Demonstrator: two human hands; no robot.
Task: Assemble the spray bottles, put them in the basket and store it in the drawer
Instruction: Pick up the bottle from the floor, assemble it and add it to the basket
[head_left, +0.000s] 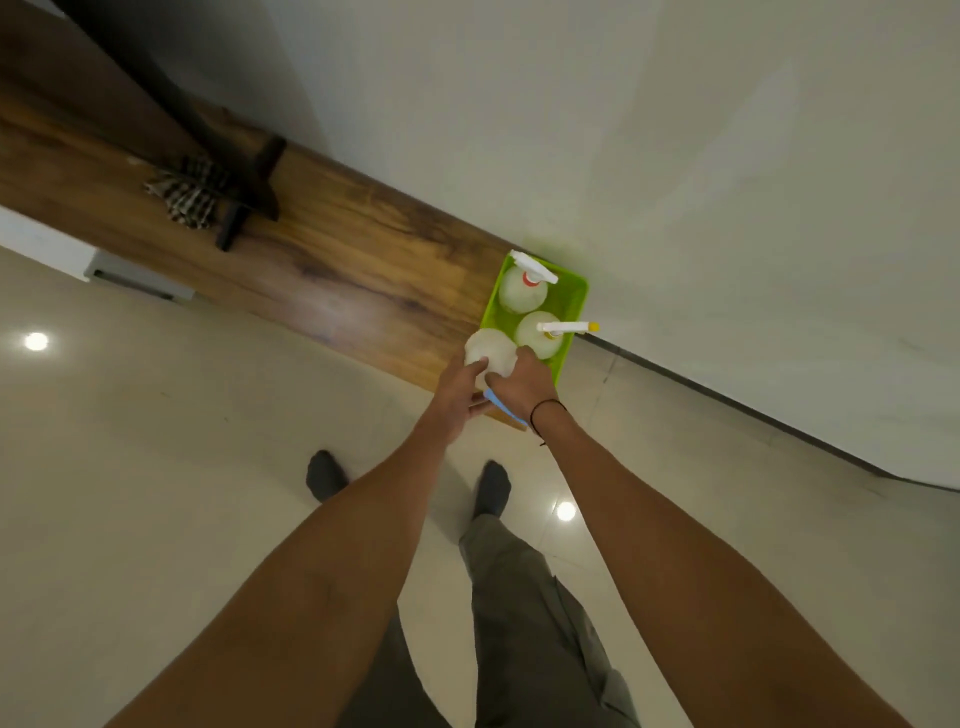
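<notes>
A lime-green basket (575, 301) stands at the right end of a wooden shelf top, against the white wall. Two assembled white spray bottles stand in it: one with a red collar (522, 288) at the far end, one with a yellow-tipped nozzle (543, 328) nearer me. A third white bottle (488, 349) is tilted at the basket's near left edge. My left hand (457, 389) grips its side. My right hand (522, 384) curls over its near end, where a blue part (496, 404) shows under the fingers.
The wooden top (332, 260) runs left along the wall, with a dark stand (244, 202) and a striped cloth (187, 192) on it. A white drawer front edge (47, 244) shows at far left. My socked feet stand on glossy cream floor tiles (156, 441).
</notes>
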